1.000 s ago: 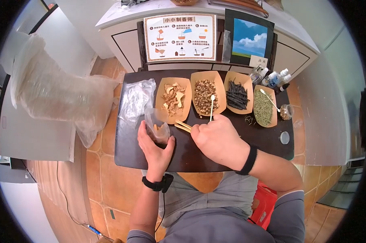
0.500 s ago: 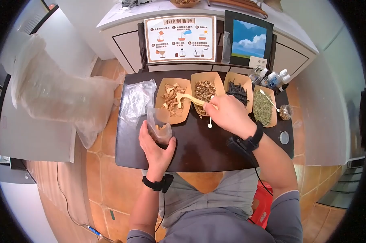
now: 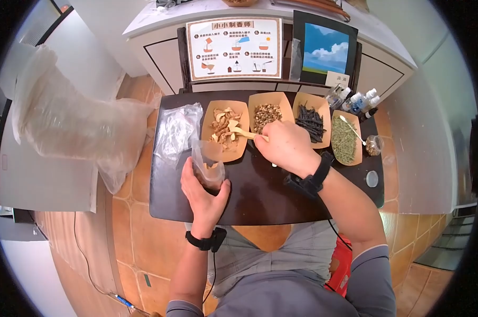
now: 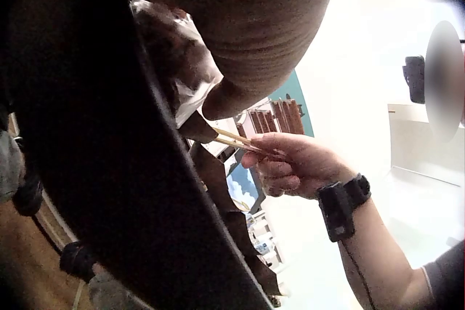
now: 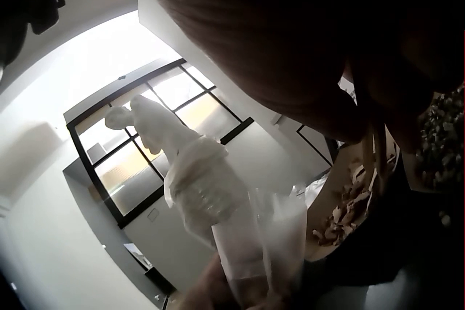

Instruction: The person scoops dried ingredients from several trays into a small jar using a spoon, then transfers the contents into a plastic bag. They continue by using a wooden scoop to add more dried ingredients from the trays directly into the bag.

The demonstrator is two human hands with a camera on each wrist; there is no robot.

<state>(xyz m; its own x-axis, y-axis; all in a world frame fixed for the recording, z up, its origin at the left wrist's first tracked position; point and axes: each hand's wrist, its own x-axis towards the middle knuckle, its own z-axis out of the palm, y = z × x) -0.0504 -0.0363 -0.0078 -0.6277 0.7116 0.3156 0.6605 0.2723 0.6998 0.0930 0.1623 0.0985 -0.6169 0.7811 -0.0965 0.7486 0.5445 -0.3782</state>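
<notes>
In the head view my left hand (image 3: 204, 206) holds a clear plastic bag (image 3: 207, 158) upright by its sides, its mouth open and some brown pieces inside. My right hand (image 3: 289, 145) pinches a pair of wooden tweezers (image 3: 248, 134), pointing left over the tray of dried slices (image 3: 242, 150). A pale slice (image 3: 232, 125) lies at the tips, among the other slices; I cannot tell whether the tweezers grip it. Two prongs of the tweezers (image 4: 231, 138) show in the left wrist view. Under my right hand, most of a small white scoop is hidden.
Right of the slices stand paper trays of brown bits (image 3: 268, 115), dark pods (image 3: 309, 122) and green needles (image 3: 343, 142) with a white scoop (image 3: 350, 127). A crumpled plastic bag (image 3: 178, 129) lies left. Small bottles (image 3: 358, 101), a jar (image 3: 373, 145) and a lid (image 3: 372, 178) sit right.
My right hand has moved up from the table's middle, swinging the tweezers over the slices, then slightly left and down. My left hand keeps its hold on the bag.
</notes>
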